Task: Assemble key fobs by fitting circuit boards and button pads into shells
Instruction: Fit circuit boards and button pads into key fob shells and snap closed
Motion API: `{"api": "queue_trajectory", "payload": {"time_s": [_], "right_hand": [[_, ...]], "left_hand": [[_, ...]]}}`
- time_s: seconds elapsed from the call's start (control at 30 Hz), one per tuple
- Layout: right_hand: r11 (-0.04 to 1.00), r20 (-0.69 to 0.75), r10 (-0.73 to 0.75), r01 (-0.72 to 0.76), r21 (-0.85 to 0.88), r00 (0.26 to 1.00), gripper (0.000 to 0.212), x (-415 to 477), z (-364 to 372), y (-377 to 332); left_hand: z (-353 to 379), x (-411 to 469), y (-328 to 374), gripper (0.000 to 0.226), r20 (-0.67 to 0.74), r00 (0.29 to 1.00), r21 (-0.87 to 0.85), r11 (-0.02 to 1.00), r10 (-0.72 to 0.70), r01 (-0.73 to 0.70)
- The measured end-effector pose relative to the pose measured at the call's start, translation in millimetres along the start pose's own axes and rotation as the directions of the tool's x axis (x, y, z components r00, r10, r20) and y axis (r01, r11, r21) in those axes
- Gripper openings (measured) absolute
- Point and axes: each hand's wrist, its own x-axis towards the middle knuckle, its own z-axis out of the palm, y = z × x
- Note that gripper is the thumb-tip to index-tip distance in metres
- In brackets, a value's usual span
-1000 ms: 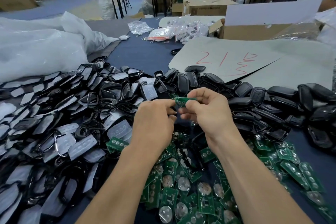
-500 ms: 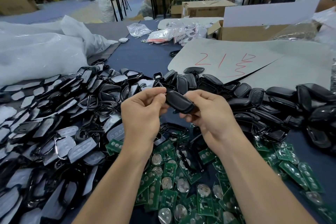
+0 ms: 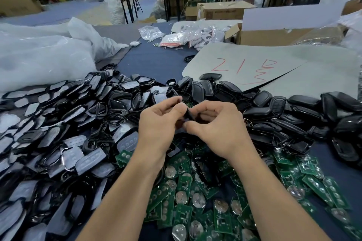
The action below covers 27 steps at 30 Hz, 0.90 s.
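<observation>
One black key fob shell [image 3: 189,114] is held up between both hands, over the worktop [image 3: 156,60]. I see the left hand [image 3: 158,125] with fingers and thumb clamped on one end. The right hand [image 3: 217,125] has its fingers curled round the other end. They hide most of it, so I can't tell what is fitted inside. Just below the shell lie green circuit boards [image 3: 195,201], partly covered by the forearms. Left of the shell, button pads [image 3: 68,123] blur into black frames. Right of it, dark shells [image 3: 293,115] run out of frame.
</observation>
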Motion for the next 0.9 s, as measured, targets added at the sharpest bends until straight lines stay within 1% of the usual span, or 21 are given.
{"api": "queue_trajectory", "payload": {"time_s": [0.07,0.13,0.2,0.23,0.27,0.33,0.37,0.43,0.53,0.63,0.73,0.8,0.9], "right_hand": [[0.996,-0.024,0.039,-0.037,0.08,0.999,0.017,1,0,-1],[0.994,-0.068,0.073,-0.067,0.091,0.995,0.009,0,0,-1],[0.995,-0.111,0.099,-0.102,-0.023,0.989,0.019,0,-1,1],[0.987,-0.117,0.107,-0.12,-0.109,0.987,0.024,1,-1,3],[0.974,-0.113,0.112,-0.132,-0.186,0.987,0.023,0,0,5],[0.942,-0.088,0.132,-0.153,-0.3,0.987,0.012,-1,4,5],[0.923,-0.071,0.151,-0.166,-0.347,0.986,0.014,-2,6,3],[0.896,-0.057,0.176,-0.183,-0.405,0.983,0.026,-3,9,1],[0.867,-0.112,0.152,-0.187,-0.463,0.982,0.045,-3,5,-1],[0.823,-0.11,0.168,-0.201,-0.531,0.98,0.052,-2,1,-2],[0.812,-0.049,0.213,-0.205,-0.546,0.976,0.048,-1,2,2],[0.819,-0.03,0.214,-0.196,-0.54,0.976,0.042,-1,1,3],[0.868,-0.105,0.171,-0.2,-0.454,0.98,0.027,-1,-2,4]], "left_hand": [[-6,4,3,0.018,0.022,0.999,-0.066,0.997,-0.034,0.035],[-13,7,8,0.022,0.053,0.998,-0.179,0.983,-0.024,0.033],[-18,8,12,0.026,0.129,0.991,-0.339,0.939,-0.02,0.063],[-19,7,12,0.03,0.188,0.982,-0.387,0.918,-0.016,0.089],[-19,6,12,0.035,0.247,0.969,-0.403,0.908,-0.009,0.111],[-18,4,11,0.04,0.331,0.944,-0.383,0.914,0.001,0.133],[-17,4,10,0.042,0.355,0.935,-0.368,0.92,0.005,0.135],[-16,3,10,0.043,0.384,0.923,-0.352,0.926,0.012,0.135],[-17,4,10,0.043,0.403,0.915,-0.346,0.929,0.023,0.129],[-19,7,9,0.041,0.398,0.917,-0.351,0.928,0.025,0.127],[-21,8,10,0.039,0.367,0.93,-0.361,0.924,0.014,0.129],[-22,9,10,0.038,0.337,0.941,-0.37,0.921,0.011,0.122],[-22,9,9,0.039,0.276,0.961,-0.365,0.925,-0.005,0.109]]}}
